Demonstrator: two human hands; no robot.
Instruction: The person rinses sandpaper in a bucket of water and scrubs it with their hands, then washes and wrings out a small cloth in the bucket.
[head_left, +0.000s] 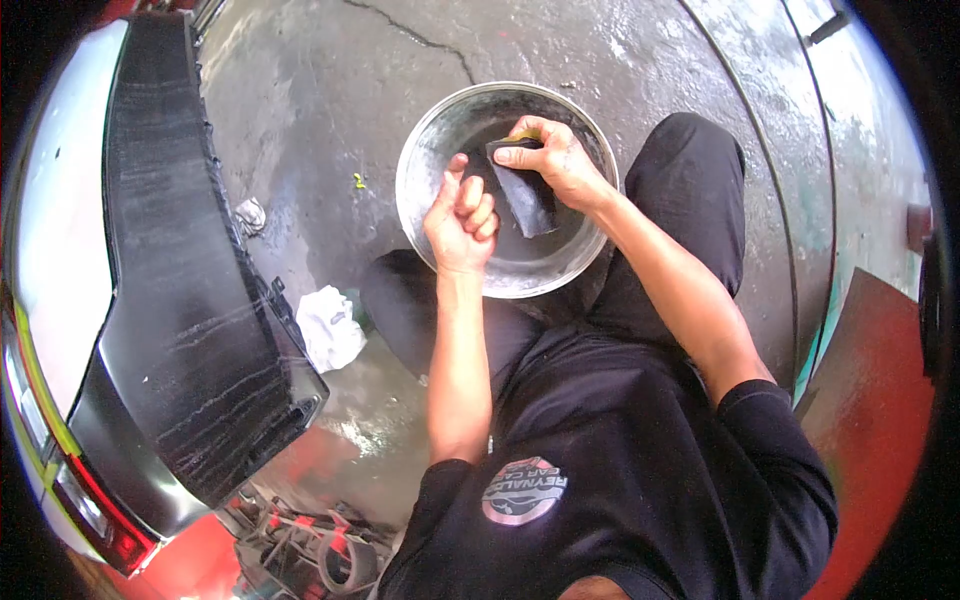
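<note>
My right hand (pixel 562 165) grips a dark grey sheet of sandpaper (pixel 526 203) by its upper end, with a yellowish edge showing under the fingers. The sheet hangs down inside a round metal basin (pixel 408 205) between my legs. My left hand (pixel 463 222) is beside it, over the basin's left side, with the fingers curled in and one digit pointing up. Nothing shows in that hand, and it is apart from the sandpaper.
A black and white car bumper (pixel 190 300) with a red light stands along the left. A crumpled white cloth (pixel 330 328) lies beside it on the wet concrete floor (pixel 320 130). A dark hose (pixel 770 150) runs along the right. Assorted parts (pixel 340 555) lie at lower left.
</note>
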